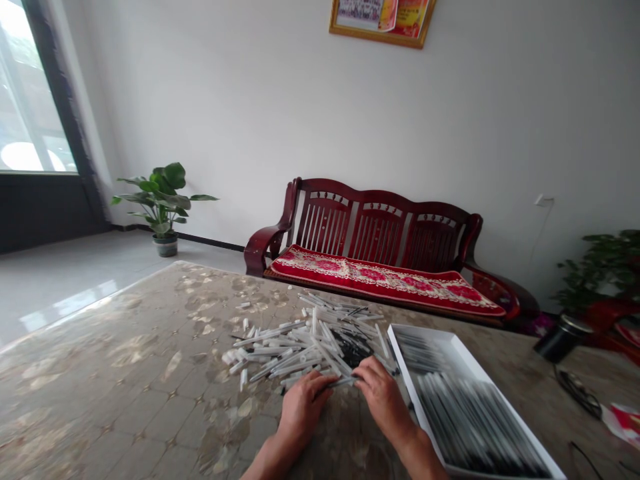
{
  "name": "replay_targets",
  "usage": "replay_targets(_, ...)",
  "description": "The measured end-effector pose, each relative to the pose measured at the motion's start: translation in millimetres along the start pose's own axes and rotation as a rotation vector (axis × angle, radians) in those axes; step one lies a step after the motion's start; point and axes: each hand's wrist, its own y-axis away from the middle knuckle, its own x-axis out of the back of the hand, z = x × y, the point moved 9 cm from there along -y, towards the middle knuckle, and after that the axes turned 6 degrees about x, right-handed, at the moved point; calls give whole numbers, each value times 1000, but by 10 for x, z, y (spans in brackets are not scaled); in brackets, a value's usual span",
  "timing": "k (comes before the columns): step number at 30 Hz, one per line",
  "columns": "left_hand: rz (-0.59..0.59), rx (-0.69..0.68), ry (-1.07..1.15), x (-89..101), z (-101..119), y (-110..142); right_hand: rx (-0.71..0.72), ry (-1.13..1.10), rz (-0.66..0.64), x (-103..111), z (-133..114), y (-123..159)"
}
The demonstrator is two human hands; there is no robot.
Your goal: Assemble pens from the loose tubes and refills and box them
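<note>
Both my hands rest on the patterned table [125, 373] near its front edge, fingers curled together on one pen [344, 382] held level between them. My left hand [305, 407] pinches its left end and my right hand [383, 397] grips its right end. Just beyond my fingers lies a heap of several translucent pen barrels and caps [305, 340], with a small cluster of black parts [353, 350] in it. A white tray [453, 343] full of several dark assembled pens [465, 417] sits right beside my right hand.
A red wooden bench [380, 253] with a floral cushion stands behind the table. Potted plants sit at the left wall [160, 200] and far right [605, 267]. On the table's right are a dark jar [560, 340], glasses [580, 393] and a red-white packet [625, 423].
</note>
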Motion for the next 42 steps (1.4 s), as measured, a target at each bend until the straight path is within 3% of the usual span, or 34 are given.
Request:
replay_targets(15,121,-320,-171,97,273,162,-336,-160,-314,-47,79,15)
replay_targets(23,94,-394,-105,-2,195,131,-212,67,-385,50,-185,30)
replay_targets(26,81,-354,-36,13,139,102,-161,167,-366,100,-144,49)
replay_targets(29,162,-199,29,150,13,52,-217,227,-283,335,160,108)
replay_targets(32,266,-76,89,296,-99,34,-354,309,-165,766,686,221)
replay_targets(36,218,-97,119,261,-62,23,-542,523,-126,1284,1404,400)
replay_targets(39,140,-153,133,173,19,30,-591,587,-136,1441,1732,445)
replay_targets(42,118,-164,146,145,45,35,-595,619,-156,1444,1907,411)
